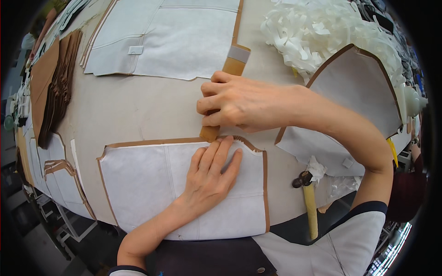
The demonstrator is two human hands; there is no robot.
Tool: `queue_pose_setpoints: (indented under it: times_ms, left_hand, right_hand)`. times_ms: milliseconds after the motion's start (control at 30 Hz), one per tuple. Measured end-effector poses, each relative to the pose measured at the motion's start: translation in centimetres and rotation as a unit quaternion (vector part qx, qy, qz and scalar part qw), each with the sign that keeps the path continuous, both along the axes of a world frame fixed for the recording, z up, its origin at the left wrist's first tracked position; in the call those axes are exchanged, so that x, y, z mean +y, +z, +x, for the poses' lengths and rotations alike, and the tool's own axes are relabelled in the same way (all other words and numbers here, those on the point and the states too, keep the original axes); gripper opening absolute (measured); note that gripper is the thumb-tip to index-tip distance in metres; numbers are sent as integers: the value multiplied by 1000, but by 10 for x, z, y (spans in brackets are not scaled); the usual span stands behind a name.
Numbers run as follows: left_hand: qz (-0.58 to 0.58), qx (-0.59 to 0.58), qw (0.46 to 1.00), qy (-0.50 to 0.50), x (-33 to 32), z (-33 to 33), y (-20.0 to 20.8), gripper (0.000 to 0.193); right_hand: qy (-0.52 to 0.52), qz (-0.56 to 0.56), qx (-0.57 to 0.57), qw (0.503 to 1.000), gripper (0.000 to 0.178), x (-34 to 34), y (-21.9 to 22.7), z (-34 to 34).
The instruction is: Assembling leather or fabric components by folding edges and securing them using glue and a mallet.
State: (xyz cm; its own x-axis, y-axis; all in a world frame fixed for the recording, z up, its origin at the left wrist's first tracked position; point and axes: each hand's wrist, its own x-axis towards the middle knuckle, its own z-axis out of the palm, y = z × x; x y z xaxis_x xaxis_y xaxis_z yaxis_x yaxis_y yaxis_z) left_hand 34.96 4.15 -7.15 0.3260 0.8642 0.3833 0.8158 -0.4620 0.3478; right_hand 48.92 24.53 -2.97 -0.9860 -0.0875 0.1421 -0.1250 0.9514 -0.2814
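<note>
A white-backed leather-like panel [138,184] with brown folded edges lies in front of me. My left hand [212,172] rests flat on it, fingers spread toward the far edge. My right hand [230,101] is closed around a flat amber-tan bar [210,134], whose near end touches the panel's far brown edge beside my left fingertips. Beyond the knuckles, an amber-tan piece with a grey band [238,54] shows, in line with the bar; whether it is the same tool I cannot tell. Small pleats mark the curved edge right of the left fingertips.
Another white panel stack [184,41] lies at the far side. Brown folded pieces [53,83] stand at the left, above smaller edged panels [64,184]. A heap of white strips [331,37], a curved brown-edged panel [359,87] and a hammer [311,211] are on the right.
</note>
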Motion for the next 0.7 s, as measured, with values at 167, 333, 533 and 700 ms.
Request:
queue_pose_setpoints:
  times_ms: [167,333,533,700]
  left_hand:
    - [17,28,999,-15,-4,-4,-9,45]
    - [68,68,994,-46,-16,-16,-5,40]
    - [40,-36,996,71,-55,-114,10,30]
    - [41,22,978,202,-82,-202,13,39]
  right_hand:
    - [-126,-47,57,989,41,-15,-2,12]
    - [-300,-303,134,895,38,-52,26,-20]
    - [-168,-186,94,964,29,-63,3,-128]
    - [-41,-105,-14,993,34,-44,-3,-163]
